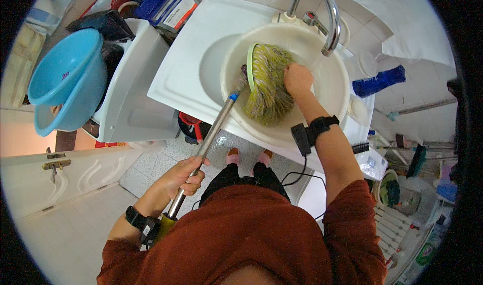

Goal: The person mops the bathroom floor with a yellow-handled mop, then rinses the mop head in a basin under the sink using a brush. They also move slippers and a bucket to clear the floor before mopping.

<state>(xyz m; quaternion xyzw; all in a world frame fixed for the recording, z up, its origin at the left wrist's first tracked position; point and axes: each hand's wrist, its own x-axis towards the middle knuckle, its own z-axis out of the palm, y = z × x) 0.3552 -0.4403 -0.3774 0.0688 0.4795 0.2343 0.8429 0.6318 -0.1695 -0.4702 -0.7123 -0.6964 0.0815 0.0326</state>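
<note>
My left hand (187, 176) is wrapped around the metal handle (215, 130) of a mop. That handle slants up from beside my body to the basin. A mop head (269, 83) of green and grey yarn with a light green rim lies in a round cream basin (229, 75). My right hand (298, 77) is at the right side of the yarn, its fingers curled into the strands and partly hidden. The basin stands in a white sink (181, 72), under a curved chrome faucet (334, 24). Whether water is running cannot be made out.
Blue plastic basins (69, 73) rest on a white appliance (132, 96) at left. A red-handled item (192, 121) is in a dark bucket below the sink. At right are a blue packet (379, 81), a black comb-like brush (360, 148) and a white door (71, 175) stands lower left.
</note>
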